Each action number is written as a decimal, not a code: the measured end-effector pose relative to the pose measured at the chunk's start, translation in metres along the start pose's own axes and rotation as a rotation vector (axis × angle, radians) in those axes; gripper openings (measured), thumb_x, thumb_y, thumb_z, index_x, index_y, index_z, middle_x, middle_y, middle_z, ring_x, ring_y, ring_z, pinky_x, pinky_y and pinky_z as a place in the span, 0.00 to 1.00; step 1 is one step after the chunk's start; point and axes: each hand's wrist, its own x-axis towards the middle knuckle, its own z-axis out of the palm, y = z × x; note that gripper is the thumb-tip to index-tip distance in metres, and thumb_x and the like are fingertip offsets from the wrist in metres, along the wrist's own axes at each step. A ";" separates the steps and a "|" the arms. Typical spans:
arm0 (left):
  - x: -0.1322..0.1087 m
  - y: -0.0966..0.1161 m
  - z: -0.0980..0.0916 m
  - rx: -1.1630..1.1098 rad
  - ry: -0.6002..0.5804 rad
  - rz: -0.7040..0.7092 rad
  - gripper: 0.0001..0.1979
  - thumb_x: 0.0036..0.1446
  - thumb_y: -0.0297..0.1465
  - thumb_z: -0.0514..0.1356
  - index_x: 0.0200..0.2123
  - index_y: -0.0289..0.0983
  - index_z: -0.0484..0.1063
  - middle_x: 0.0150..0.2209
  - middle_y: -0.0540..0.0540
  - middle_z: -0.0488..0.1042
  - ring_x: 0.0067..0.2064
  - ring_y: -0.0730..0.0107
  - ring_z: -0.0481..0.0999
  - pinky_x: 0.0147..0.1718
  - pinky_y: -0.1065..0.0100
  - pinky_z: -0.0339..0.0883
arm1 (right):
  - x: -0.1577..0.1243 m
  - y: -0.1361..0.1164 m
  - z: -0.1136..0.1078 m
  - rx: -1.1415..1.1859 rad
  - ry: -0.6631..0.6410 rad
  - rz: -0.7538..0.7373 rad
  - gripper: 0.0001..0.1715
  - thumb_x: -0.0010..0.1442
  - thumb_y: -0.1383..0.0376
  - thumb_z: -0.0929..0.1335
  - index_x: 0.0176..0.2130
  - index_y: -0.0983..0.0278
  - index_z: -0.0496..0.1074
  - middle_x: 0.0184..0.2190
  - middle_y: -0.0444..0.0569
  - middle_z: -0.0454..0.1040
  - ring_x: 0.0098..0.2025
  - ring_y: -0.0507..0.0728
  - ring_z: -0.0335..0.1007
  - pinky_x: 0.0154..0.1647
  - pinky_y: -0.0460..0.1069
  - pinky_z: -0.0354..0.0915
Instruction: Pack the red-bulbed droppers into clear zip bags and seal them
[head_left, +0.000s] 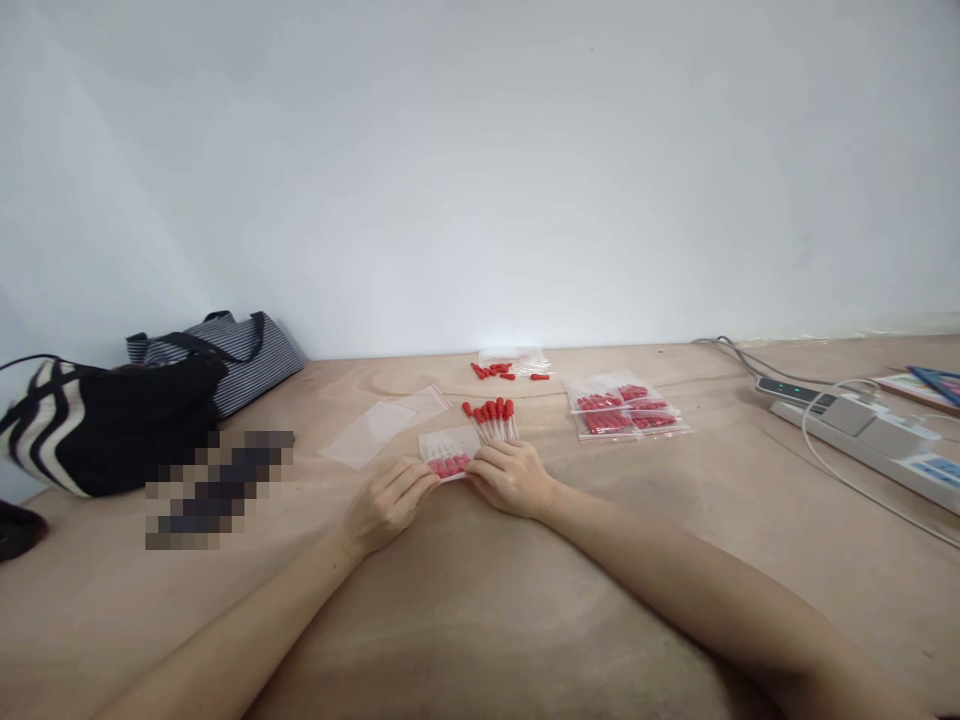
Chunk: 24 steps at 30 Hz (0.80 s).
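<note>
A small clear zip bag [450, 441] with several red-bulbed droppers inside lies in front of me, the bulbs toward its near edge. My left hand [392, 497] is closed, pinching the bag's near left corner. At the near right corner my right hand [514, 478] is closed on the same edge. Just beyond the right hand fans a bunch of loose droppers [493, 410], red bulbs pointing away. Their clear stems run down behind my right fingers, and I cannot tell whether that hand also holds them.
Flat clear bags [367, 432] lie to the left. Filled bags of red-bulbed droppers [626, 408] are stacked at right. More loose droppers [491, 371] lie near the wall. A power strip [870, 440] with cables is far right; a black bag [150, 410] and striped bag [259, 365] are left.
</note>
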 end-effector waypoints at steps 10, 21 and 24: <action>0.004 0.006 0.003 -0.065 0.022 -0.051 0.07 0.56 0.22 0.51 0.34 0.35 0.67 0.28 0.46 0.73 0.31 0.69 0.72 0.33 0.67 0.67 | 0.010 -0.011 0.004 -0.061 0.006 -0.168 0.13 0.59 0.70 0.57 0.26 0.65 0.66 0.21 0.44 0.65 0.24 0.49 0.56 0.23 0.48 0.43; 0.002 0.007 -0.003 -0.092 0.031 -0.066 0.06 0.56 0.21 0.52 0.31 0.35 0.66 0.26 0.47 0.70 0.29 0.69 0.70 0.30 0.67 0.67 | 0.000 0.007 -0.008 -0.119 -0.025 -0.193 0.13 0.60 0.71 0.57 0.29 0.66 0.66 0.23 0.45 0.67 0.25 0.50 0.56 0.25 0.48 0.44; 0.001 0.008 -0.004 -0.107 0.024 -0.078 0.05 0.56 0.21 0.52 0.31 0.35 0.66 0.25 0.47 0.70 0.29 0.69 0.70 0.30 0.67 0.67 | -0.005 0.014 -0.011 -0.113 -0.017 -0.175 0.13 0.60 0.70 0.58 0.28 0.66 0.67 0.23 0.45 0.67 0.25 0.50 0.56 0.25 0.48 0.44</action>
